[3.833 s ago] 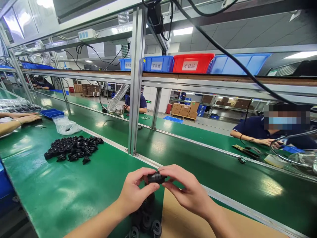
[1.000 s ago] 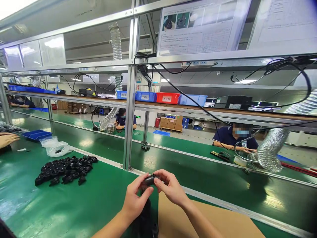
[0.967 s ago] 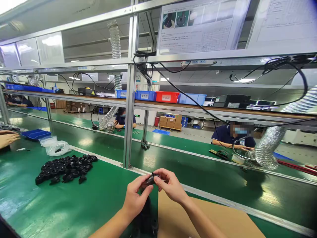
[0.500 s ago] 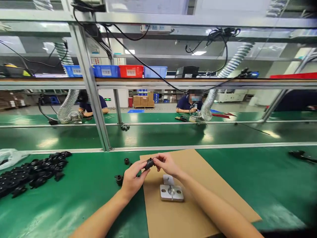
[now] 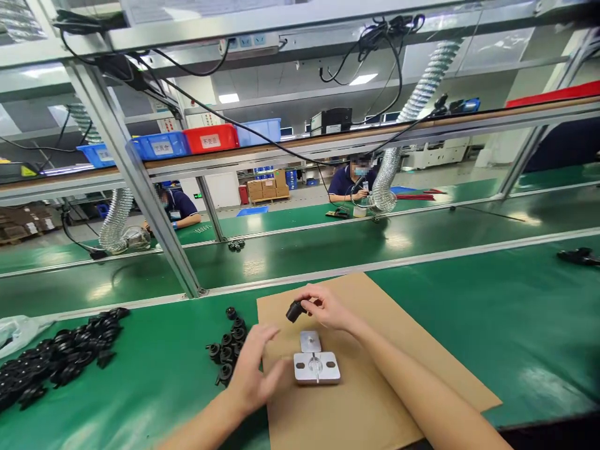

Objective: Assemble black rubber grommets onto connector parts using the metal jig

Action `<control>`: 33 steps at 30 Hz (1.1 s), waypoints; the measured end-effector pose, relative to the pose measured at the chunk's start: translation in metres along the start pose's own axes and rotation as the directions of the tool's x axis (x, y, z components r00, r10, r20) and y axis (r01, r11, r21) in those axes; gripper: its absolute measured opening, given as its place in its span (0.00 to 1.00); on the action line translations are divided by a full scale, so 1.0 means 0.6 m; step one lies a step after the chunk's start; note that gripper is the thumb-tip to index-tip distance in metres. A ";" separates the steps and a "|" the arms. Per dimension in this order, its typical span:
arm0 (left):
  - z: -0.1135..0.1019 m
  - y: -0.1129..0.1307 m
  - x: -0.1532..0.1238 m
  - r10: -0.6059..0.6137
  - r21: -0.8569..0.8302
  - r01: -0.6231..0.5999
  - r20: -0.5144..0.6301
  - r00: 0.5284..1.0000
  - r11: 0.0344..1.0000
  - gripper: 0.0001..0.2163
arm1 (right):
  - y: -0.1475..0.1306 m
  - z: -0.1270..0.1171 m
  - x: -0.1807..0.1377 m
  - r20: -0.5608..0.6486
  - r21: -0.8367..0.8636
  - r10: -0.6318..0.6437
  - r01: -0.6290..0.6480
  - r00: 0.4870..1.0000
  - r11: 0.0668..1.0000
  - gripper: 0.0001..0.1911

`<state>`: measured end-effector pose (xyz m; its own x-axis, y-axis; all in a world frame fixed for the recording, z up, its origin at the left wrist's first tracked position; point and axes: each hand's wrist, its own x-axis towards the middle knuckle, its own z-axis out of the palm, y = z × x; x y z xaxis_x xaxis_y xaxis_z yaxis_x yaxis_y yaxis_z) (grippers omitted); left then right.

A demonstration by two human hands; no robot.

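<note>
My right hand (image 5: pixel 327 309) pinches a small black round part (image 5: pixel 295 310) above a brown cardboard sheet (image 5: pixel 375 375). My left hand (image 5: pixel 255 369) hovers with fingers spread just left of a small metal fixture (image 5: pixel 317 367) that sits on the cardboard. A cluster of several black parts (image 5: pixel 227 350) lies by the left hand at the cardboard's left edge.
A big heap of black parts (image 5: pixel 60 356) lies on the green bench to the left, beside a plastic bag (image 5: pixel 19 328). An aluminium post (image 5: pixel 140 187) rises behind. Beyond the conveyor belt (image 5: pixel 328 250), two people sit at work. Coloured bins (image 5: pixel 187 140) stand on the shelf.
My left hand has let go of the black part and dropped toward the fixture, opening. The right hand keeps the part. The view has tilted down and to the right.
</note>
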<state>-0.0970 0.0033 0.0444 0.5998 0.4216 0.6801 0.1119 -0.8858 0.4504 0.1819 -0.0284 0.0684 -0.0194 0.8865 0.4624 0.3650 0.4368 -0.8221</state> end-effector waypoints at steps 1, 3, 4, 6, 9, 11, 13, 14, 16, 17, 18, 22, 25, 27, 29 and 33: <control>0.018 0.007 -0.010 -0.069 -0.047 0.073 0.093 0.993 0.996 0.32 | -0.002 -0.011 -0.005 -0.006 -0.037 -0.016 0.016 1.000 0.999 0.13; 0.048 0.016 -0.026 -0.157 -0.102 0.190 0.264 0.952 0.976 0.39 | -0.006 -0.033 -0.014 -0.019 -0.101 -0.045 0.043 0.999 0.994 0.11; 0.060 0.017 -0.031 -0.181 -0.118 0.229 0.321 0.930 0.966 0.40 | -0.007 -0.042 -0.018 -0.026 -0.128 -0.057 0.053 0.998 0.990 0.11; 0.077 0.018 -0.032 -0.218 -0.143 0.288 0.372 0.902 0.947 0.38 | -0.009 -0.058 -0.025 -0.045 -0.170 -0.071 0.062 0.996 0.984 0.12; 0.091 0.015 -0.015 -0.264 -0.156 0.337 0.359 0.895 0.928 0.31 | -0.011 -0.070 -0.032 -0.074 -0.196 -0.073 0.057 0.995 0.979 0.13; 0.097 0.011 0.005 -0.308 -0.134 0.367 0.331 0.892 0.921 0.29 | -0.012 -0.074 -0.032 -0.090 -0.193 -0.066 0.048 0.994 0.980 0.14; 0.103 0.004 0.022 -0.354 -0.099 0.401 0.313 0.881 0.911 0.30 | -0.014 -0.076 -0.031 -0.105 -0.191 -0.057 0.036 0.993 0.981 0.14; 0.105 0.000 0.028 -0.366 -0.093 0.411 0.309 0.878 0.907 0.31 | -0.015 -0.076 -0.030 -0.112 -0.194 -0.053 0.030 0.992 0.981 0.14; 0.107 -0.006 0.031 -0.365 -0.112 0.413 0.302 0.881 0.904 0.33 | -0.016 -0.077 -0.029 -0.115 -0.207 -0.048 0.024 0.992 0.978 0.14; 0.107 -0.009 0.030 -0.360 -0.131 0.412 0.300 0.884 0.902 0.33 | -0.017 -0.076 -0.029 -0.110 -0.216 -0.050 0.025 0.993 0.976 0.14; 0.105 -0.010 0.026 -0.358 -0.150 0.413 0.296 0.886 0.898 0.31 | -0.017 -0.075 -0.029 -0.098 -0.228 -0.053 0.030 0.994 0.973 0.13; 0.086 -0.006 0.013 -0.344 -0.195 0.422 0.333 0.878 0.886 0.27 | -0.017 -0.058 -0.036 0.001 -0.292 -0.089 0.086 0.996 0.952 0.11; 0.072 -0.003 0.015 -0.307 -0.245 0.415 0.381 0.872 0.876 0.28 | -0.019 -0.042 -0.042 0.104 -0.327 -0.115 0.143 0.988 0.934 0.11; 0.068 -0.004 0.018 -0.292 -0.284 0.422 0.403 0.867 0.861 0.27 | -0.022 -0.033 -0.044 0.158 -0.359 -0.140 0.189 0.977 0.914 0.12; 0.068 -0.005 0.021 -0.294 -0.308 0.438 0.417 0.860 0.844 0.27 | -0.025 -0.027 -0.044 0.188 -0.389 -0.169 0.231 0.968 0.891 0.14; 0.070 -0.010 0.021 -0.318 -0.321 0.463 0.413 0.853 0.826 0.26 | -0.029 -0.021 -0.045 0.206 -0.399 -0.175 0.246 0.963 0.884 0.14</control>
<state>-0.0569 0.0061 0.0261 0.8033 0.5617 0.1981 0.1163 -0.4741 0.8727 0.1876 -0.0619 0.0746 -0.2744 0.8085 0.5205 0.6888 0.5430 -0.4803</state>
